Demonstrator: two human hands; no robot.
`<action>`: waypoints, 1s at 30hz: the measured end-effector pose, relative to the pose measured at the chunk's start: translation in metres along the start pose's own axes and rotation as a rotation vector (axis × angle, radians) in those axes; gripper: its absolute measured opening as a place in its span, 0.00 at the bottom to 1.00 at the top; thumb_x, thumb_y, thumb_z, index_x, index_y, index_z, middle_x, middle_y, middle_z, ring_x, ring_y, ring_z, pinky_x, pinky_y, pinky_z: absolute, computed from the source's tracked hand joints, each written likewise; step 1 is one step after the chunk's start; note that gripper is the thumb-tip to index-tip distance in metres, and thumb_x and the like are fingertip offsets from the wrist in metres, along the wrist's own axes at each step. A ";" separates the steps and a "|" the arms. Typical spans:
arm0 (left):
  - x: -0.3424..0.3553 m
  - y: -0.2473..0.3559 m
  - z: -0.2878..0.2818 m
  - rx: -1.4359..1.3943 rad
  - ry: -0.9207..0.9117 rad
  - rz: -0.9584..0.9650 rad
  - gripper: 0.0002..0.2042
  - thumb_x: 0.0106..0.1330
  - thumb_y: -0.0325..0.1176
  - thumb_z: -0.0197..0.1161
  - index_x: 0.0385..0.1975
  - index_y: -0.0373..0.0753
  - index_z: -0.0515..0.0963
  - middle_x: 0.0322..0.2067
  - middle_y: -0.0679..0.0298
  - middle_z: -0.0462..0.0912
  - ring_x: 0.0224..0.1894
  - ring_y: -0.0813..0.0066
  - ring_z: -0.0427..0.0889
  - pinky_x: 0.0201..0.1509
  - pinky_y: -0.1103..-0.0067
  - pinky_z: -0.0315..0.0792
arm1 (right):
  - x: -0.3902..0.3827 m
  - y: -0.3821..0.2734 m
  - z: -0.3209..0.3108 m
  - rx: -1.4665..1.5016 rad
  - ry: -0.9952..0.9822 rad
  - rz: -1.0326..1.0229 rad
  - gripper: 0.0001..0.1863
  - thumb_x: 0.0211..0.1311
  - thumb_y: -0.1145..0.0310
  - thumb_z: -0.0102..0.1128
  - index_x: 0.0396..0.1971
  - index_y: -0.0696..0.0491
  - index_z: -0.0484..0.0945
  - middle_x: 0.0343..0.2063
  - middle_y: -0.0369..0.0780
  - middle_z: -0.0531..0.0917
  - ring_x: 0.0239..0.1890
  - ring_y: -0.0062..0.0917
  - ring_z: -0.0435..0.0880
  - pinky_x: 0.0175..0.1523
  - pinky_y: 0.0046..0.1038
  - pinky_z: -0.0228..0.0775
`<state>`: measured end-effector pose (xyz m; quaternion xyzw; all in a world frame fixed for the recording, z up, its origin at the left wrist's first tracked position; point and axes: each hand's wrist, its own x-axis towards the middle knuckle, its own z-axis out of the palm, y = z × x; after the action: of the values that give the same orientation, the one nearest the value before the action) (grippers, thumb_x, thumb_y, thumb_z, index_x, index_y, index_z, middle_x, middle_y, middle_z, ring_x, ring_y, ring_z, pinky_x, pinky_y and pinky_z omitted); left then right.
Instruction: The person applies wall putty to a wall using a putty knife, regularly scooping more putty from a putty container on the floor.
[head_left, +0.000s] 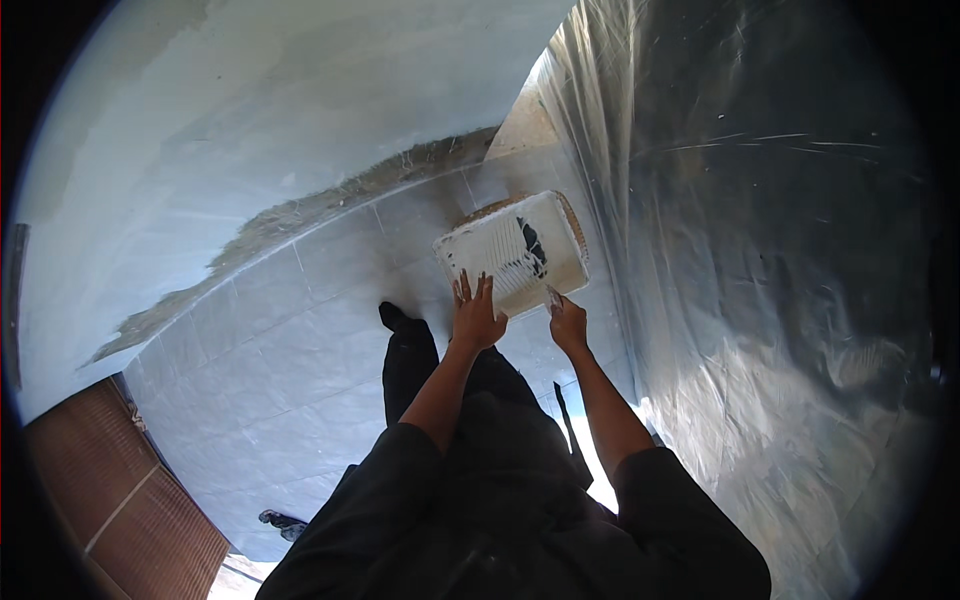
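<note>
A white, paint-smeared paint tray (470,245) with a ribbed slope lies in front of me, holding pale paint and a dark patch (532,248). Over its near left corner my left hand (476,318) is open, fingers spread and whitish at the tips; whether it touches the rim I cannot tell. At the near right edge my right hand (568,324) is closed, with something pale and narrow sticking out toward the tray. What that is, I cannot make out.
Grey tiled floor (300,340) surrounds my feet. A partly coated pale wall (250,130) rises at the left, with a rough bare strip along its base. Crinkled plastic sheeting (760,300) hangs at the right. A brown ribbed panel (130,490) stands at lower left, near a dark object (284,524).
</note>
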<state>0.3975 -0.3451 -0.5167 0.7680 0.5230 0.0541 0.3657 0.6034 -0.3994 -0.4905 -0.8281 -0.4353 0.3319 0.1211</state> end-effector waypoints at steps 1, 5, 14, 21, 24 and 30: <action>0.001 -0.002 0.012 -0.013 -0.029 -0.015 0.41 0.58 0.42 0.61 0.72 0.29 0.57 0.73 0.44 0.58 0.79 0.35 0.37 0.80 0.49 0.30 | 0.003 0.010 0.004 -0.011 -0.022 0.025 0.22 0.68 0.69 0.52 0.61 0.47 0.79 0.41 0.55 0.85 0.47 0.51 0.85 0.54 0.46 0.75; 0.012 -0.013 0.048 0.031 -0.094 -0.026 0.40 0.60 0.40 0.59 0.72 0.29 0.57 0.74 0.45 0.58 0.79 0.36 0.39 0.81 0.50 0.31 | 0.027 0.035 0.020 0.089 0.087 -0.038 0.23 0.69 0.72 0.51 0.62 0.48 0.77 0.43 0.55 0.86 0.47 0.49 0.85 0.54 0.43 0.75; 0.056 -0.058 0.103 0.043 -0.102 -0.040 0.41 0.60 0.36 0.62 0.73 0.30 0.53 0.75 0.47 0.55 0.79 0.41 0.39 0.82 0.53 0.34 | 0.106 0.057 0.063 0.078 0.192 -0.128 0.22 0.66 0.76 0.52 0.60 0.54 0.77 0.43 0.57 0.85 0.48 0.53 0.84 0.53 0.45 0.74; 0.060 -0.077 0.130 -0.038 -0.019 0.035 0.42 0.61 0.33 0.61 0.74 0.28 0.47 0.75 0.44 0.53 0.79 0.40 0.41 0.81 0.52 0.37 | 0.131 0.064 0.087 0.002 0.230 0.020 0.18 0.55 0.75 0.56 0.47 0.58 0.79 0.37 0.60 0.84 0.43 0.59 0.83 0.51 0.52 0.72; 0.056 -0.082 0.131 -0.072 -0.029 0.051 0.41 0.62 0.32 0.59 0.73 0.28 0.48 0.75 0.44 0.52 0.79 0.38 0.42 0.81 0.51 0.38 | 0.129 0.055 0.091 -0.106 0.195 0.057 0.19 0.53 0.76 0.57 0.47 0.56 0.79 0.38 0.57 0.85 0.45 0.56 0.84 0.52 0.51 0.73; 0.052 -0.093 0.123 -0.084 -0.011 0.086 0.40 0.62 0.31 0.58 0.73 0.28 0.49 0.75 0.44 0.53 0.78 0.39 0.43 0.81 0.52 0.39 | 0.123 0.042 0.110 -0.373 0.166 0.101 0.20 0.52 0.75 0.63 0.49 0.51 0.79 0.38 0.47 0.85 0.45 0.44 0.84 0.54 0.47 0.74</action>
<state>0.4070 -0.3461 -0.6790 0.7740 0.4847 0.0877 0.3979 0.6072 -0.3352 -0.6478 -0.8815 -0.4355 0.1820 -0.0158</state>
